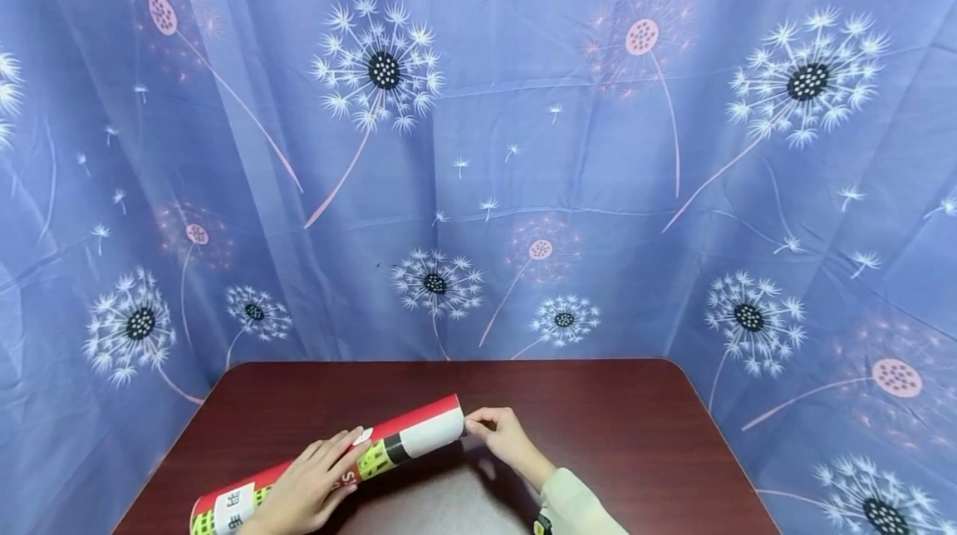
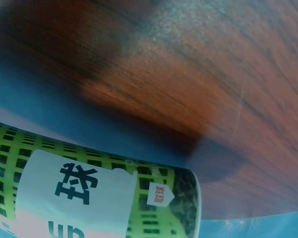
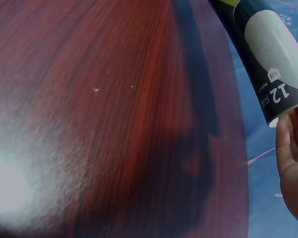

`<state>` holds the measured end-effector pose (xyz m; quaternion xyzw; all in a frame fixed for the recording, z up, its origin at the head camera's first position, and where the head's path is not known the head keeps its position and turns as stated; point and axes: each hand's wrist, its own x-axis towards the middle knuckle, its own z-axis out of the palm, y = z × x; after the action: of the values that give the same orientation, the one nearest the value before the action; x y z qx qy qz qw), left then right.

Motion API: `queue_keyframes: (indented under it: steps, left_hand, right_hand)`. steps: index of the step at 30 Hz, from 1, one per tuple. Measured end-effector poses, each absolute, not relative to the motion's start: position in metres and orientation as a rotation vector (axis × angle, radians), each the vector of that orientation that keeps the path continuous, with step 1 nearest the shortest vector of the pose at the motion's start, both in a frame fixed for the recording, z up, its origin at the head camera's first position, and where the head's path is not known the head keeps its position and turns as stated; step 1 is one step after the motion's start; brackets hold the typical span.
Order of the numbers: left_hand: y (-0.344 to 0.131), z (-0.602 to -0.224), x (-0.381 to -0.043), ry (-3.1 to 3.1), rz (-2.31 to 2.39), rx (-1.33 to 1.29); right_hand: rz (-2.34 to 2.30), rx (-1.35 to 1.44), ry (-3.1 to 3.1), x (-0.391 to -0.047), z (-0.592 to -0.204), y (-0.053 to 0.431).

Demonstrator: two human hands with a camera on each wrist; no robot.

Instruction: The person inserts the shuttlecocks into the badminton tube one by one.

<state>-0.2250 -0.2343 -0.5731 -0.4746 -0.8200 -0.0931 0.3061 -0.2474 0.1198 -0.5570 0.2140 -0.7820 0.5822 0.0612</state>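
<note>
A long shuttlecock tube, printed red, yellow-green, white and black, slants up to the right over the table. My left hand grips it around the middle, fingers across the top and thumb on the near side. At the tube's raised right end is my right hand, thumb and forefinger close together right at the rim. The right wrist view shows its fingers at the mouth of the tube; I cannot tell what they pinch. In the left wrist view, the tube's other end shows a green grid print and white label.
The dark red-brown wooden table has rounded far corners and a glossy top reflecting light. Blue curtains with dandelion prints hang behind it and on both sides. A dark watch shows at the right sleeve.
</note>
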Motion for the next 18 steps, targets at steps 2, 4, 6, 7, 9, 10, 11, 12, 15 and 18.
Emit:
queue_keyframes:
  steps: [2, 4, 6, 7, 9, 10, 11, 12, 15, 18]
  left_hand:
    - [-0.233, -0.573, -0.226, -2.166, -0.256, -1.261]
    - [-0.233, -0.574, -0.227, -2.165, -0.264, -1.257]
    - [-0.233, -0.575, -0.227, -2.176, -0.267, -1.245]
    - [-0.233, -0.577, -0.227, -2.182, -0.260, -1.240]
    - [-0.233, -0.580, -0.226, -2.203, -0.230, -1.230]
    - [-0.233, -0.582, -0.227, -2.212, -0.216, -1.227]
    - [-0.233, -0.583, -0.228, -2.217, -0.204, -1.227]
    - [-0.233, -0.585, -0.229, -2.217, -0.193, -1.226]
    - [-0.235, -0.588, -0.234, -2.221, -0.172, -1.204]
    - [-0.239, -0.590, -0.242, -2.231, -0.157, -1.166]
  right_hand:
    - [1.744, 0.697, -2.354, -0.247, -0.557, 0.125]
    - [1.732, 0.715, -2.349, -0.245, -0.552, 0.128]
    - [1.738, 0.685, -2.351, -0.240, -0.543, 0.132]
    - [1.744, 0.651, -2.355, -0.238, -0.539, 0.134]
    - [1.746, 0.583, -2.357, -0.233, -0.532, 0.140]
    - [1.755, 0.549, -2.356, -0.231, -0.530, 0.144]
    - [1.765, 0.519, -2.353, -0.231, -0.531, 0.148]
    - [1.769, 0.492, -2.350, -0.231, -0.533, 0.152]
    - [1.803, 0.437, -2.331, -0.234, -0.543, 0.166]
    - [1.861, 0.374, -2.308, -0.234, -0.551, 0.179]
